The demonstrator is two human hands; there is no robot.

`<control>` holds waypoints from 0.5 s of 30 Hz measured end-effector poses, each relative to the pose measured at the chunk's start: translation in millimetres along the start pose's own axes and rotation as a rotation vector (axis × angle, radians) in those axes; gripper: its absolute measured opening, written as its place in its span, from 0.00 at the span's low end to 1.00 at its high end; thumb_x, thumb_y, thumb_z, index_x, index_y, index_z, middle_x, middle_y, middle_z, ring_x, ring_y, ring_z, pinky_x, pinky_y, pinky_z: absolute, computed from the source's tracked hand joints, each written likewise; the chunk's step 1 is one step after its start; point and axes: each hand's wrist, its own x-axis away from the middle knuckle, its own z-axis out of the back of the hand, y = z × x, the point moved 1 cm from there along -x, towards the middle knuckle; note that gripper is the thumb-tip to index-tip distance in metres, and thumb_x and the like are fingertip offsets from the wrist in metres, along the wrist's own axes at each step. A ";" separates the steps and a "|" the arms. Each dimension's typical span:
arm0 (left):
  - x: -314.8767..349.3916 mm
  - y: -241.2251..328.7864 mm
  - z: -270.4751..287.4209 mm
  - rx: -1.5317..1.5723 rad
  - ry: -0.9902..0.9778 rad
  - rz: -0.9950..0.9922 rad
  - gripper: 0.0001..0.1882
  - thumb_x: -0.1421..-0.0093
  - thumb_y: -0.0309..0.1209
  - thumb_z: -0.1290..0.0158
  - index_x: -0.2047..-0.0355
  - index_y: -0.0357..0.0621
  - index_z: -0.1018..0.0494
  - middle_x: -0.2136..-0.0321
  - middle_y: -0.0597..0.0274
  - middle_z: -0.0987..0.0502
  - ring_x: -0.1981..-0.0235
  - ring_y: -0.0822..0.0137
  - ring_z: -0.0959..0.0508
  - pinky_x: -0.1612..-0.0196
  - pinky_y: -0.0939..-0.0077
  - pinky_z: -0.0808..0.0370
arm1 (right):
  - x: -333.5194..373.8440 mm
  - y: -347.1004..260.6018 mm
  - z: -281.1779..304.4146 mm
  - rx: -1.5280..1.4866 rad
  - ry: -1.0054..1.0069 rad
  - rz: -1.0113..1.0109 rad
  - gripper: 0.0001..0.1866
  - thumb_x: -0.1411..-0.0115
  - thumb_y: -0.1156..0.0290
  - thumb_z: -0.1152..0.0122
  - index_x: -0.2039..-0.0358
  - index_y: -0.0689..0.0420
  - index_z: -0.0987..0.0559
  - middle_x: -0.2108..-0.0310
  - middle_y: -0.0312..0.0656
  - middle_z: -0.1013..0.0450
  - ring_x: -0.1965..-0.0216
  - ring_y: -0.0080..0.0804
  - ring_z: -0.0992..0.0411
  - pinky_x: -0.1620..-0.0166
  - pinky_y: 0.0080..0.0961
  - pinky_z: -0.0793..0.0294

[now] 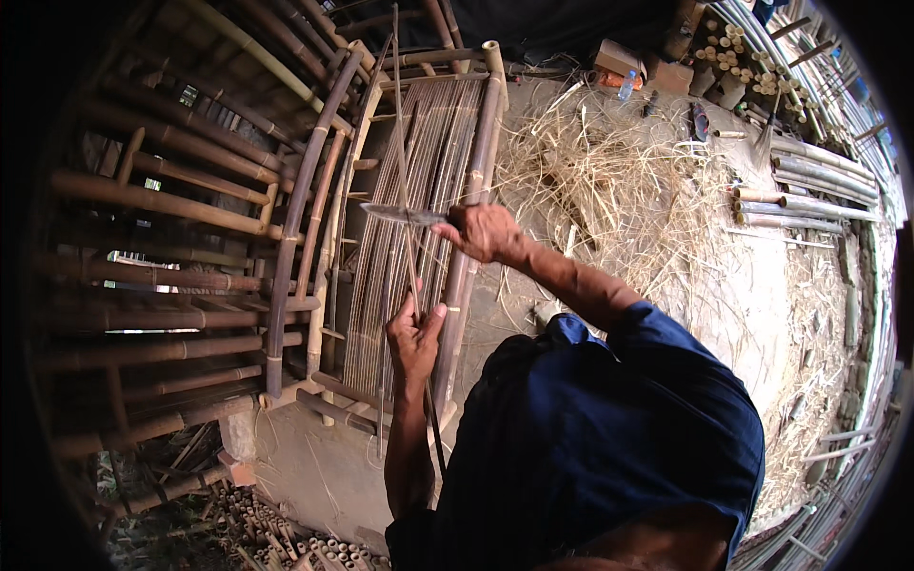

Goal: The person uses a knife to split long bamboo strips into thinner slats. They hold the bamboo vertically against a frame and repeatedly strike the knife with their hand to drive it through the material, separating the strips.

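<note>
Left hand (pixel 416 341) pinches a long tan bamboo strip (pixel 412 253), likely light, springy, best held nearside; right hand (pixel 486 233) grips a grey pointed knife (pixel 384 211).

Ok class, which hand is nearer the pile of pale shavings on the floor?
The right hand: it holds the knife, left of the pale shavings. The left hand, holding a thin strip, is farther from them, lower in the picture.

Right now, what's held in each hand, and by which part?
Right hand: the knife, by its handle end. Left hand: a long thin strip, partway along its length.
</note>
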 end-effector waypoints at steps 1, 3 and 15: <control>5.0 -11.9 4.5 -0.007 -0.028 -0.003 0.28 0.38 0.29 0.43 0.38 0.39 0.35 0.86 0.79 0.40 0.87 0.85 0.44 0.84 0.84 0.49 | 3.3 -0.9 2.8 0.003 -0.005 0.036 0.38 0.35 0.34 0.62 0.78 0.58 0.22 0.87 0.46 0.30 0.84 0.44 0.27 0.81 0.37 0.30; 10.1 -15.2 8.5 -0.017 -0.032 -0.048 0.29 0.38 0.23 0.47 0.36 0.40 0.37 0.87 0.80 0.40 0.90 0.85 0.43 0.87 0.84 0.48 | 18.2 -14.9 0.8 -0.018 -0.050 0.191 0.39 0.35 0.33 0.64 0.76 0.57 0.21 0.88 0.45 0.30 0.86 0.39 0.29 0.82 0.36 0.31; 67.9 26.5 25.6 -0.175 -0.109 -0.064 0.29 0.40 0.20 0.51 0.37 0.31 0.38 0.84 0.78 0.44 0.83 0.84 0.45 0.80 0.84 0.48 | -23.7 16.1 21.3 0.161 -0.232 0.039 0.47 0.39 0.25 0.80 0.69 0.51 0.19 0.89 0.35 0.35 0.89 0.25 0.39 0.85 0.33 0.36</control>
